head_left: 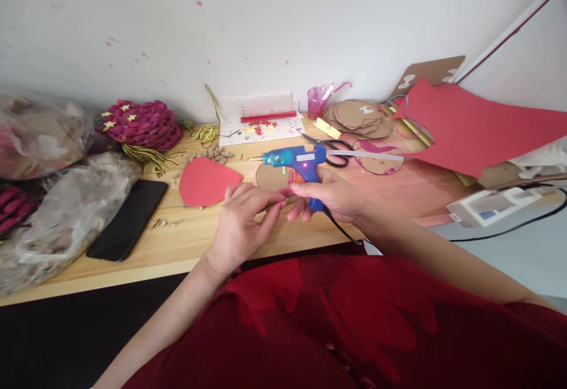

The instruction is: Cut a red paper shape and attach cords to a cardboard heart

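Observation:
My right hand (339,196) is wrapped round the handle of a blue glue gun (290,157). Its metal nozzle points left, a clear glue stick (376,156) juts out at the back, and a small light glows on its side. Just beside it, my left hand (241,218) has thumb and fingers pinched together against the right fingertips; whatever is in the pinch is too small to make out. Beyond the left hand lies a red paper shape (206,182) on the table. A cardboard piece (268,176) is partly hidden under the glue gun, and black-handled scissors (343,156) lie behind it.
On the left are a black phone (128,221), plastic bags (84,200) and magenta pieces with yellow stars (142,123). White paper (230,135) with confetti, a pink cup (316,103) and cardboard cutouts (361,117) stand behind. Red sheet (482,123) and power strip (496,206) are right.

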Demonstrator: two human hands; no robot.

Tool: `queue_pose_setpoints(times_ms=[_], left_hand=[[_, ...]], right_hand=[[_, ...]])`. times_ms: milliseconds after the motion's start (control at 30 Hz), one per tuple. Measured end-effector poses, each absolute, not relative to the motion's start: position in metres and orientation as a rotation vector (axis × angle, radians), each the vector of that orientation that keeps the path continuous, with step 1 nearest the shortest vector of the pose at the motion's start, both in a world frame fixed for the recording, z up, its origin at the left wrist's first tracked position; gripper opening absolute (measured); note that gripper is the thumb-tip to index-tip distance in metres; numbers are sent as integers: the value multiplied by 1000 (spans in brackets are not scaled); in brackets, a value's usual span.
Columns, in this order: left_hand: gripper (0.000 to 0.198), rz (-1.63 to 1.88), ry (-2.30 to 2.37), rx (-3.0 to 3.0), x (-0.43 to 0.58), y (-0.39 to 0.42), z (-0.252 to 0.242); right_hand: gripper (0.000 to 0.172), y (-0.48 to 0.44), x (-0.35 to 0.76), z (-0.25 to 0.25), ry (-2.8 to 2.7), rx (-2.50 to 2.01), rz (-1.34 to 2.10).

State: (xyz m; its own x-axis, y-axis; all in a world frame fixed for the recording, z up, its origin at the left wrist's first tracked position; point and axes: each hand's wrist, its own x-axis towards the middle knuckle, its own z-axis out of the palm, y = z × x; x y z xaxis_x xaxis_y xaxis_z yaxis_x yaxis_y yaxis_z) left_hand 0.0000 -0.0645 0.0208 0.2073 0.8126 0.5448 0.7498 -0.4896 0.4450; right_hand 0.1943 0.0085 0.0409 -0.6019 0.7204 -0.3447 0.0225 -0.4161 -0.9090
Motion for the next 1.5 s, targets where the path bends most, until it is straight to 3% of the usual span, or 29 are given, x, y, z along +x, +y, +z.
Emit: queue_pose_setpoints(times_ms=[133, 267, 433, 667, 900, 1133, 1500], left_hand=[[9, 1121, 1624, 2433, 0, -67, 21], [8, 1098, 1660, 2468, 0, -69, 16], [7, 1120, 1675, 2503, 1, -71, 9], [7, 1119, 1644, 2515, -2, -76, -5], [16, 1026, 1603, 2655, -6, -78, -19], [17, 879, 1564, 2776, -10, -79, -23], [17, 817, 1564, 2778, -11, -75, -27]], right_hand=[[36, 5, 192, 34, -1344, -1009, 2175], [39, 8, 197, 30, -1366, -1023, 2075], [27, 13, 202, 32, -1463, -1131, 1990], [32, 28, 202, 28, -1569, -1275, 1860], [24, 44, 198, 18, -1856, -1274, 1591], [22, 51, 182, 13, -2268, -1232, 996], [25, 52, 176, 5, -2286, -1199, 894]])
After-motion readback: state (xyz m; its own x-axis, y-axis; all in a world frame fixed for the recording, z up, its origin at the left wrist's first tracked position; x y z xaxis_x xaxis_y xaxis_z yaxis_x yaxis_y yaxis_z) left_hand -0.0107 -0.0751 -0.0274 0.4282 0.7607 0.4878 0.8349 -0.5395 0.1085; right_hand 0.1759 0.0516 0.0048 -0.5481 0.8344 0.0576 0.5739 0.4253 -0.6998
